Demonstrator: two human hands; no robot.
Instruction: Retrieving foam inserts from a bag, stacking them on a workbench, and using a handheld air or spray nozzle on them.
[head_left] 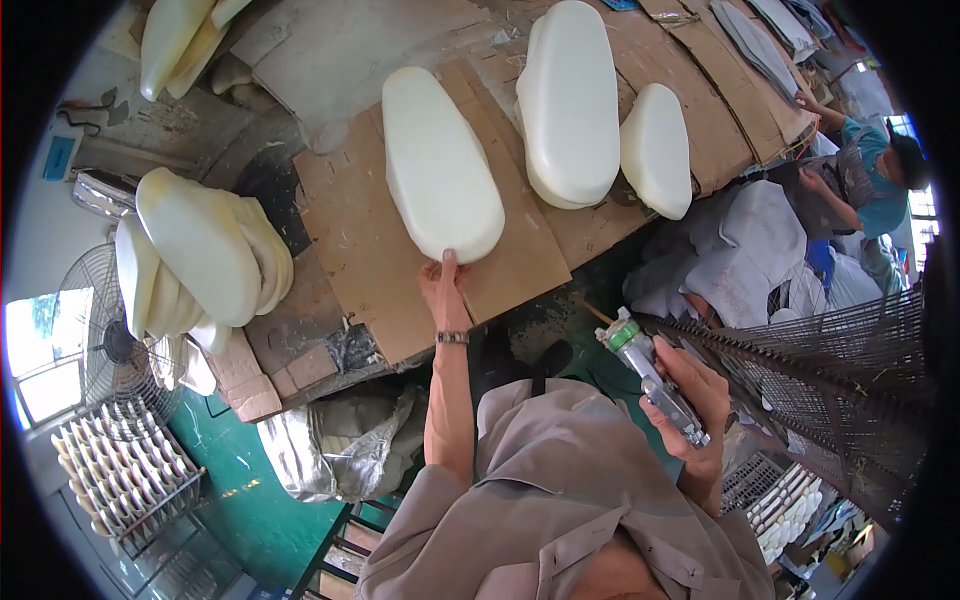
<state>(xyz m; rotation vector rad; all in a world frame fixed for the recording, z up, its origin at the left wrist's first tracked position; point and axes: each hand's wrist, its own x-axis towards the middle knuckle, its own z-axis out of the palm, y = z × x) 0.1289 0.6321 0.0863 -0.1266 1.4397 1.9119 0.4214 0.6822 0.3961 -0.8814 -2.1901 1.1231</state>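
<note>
My left hand (pixel 443 287) reaches forward and its fingertips touch the near end of a long cream foam pad (pixel 438 165) lying on brown cardboard (pixel 350 240) on the workbench. My right hand (pixel 697 400) is held close to my body, gripping a metal spray gun (pixel 655 378) with a green collar and a nozzle pointing up and left. Two more cream foam pads lie farther right on the cardboard, a large foam pad (pixel 570 100) and a smaller foam pad (pixel 657 150).
A stack of foam pads (pixel 200 255) rests at the bench's left end, beside a fan (pixel 110 345). A wire mesh rack (pixel 850 370) stands at my right. Another person (pixel 860 175) in a teal top works at the far right among grey covers (pixel 750 250).
</note>
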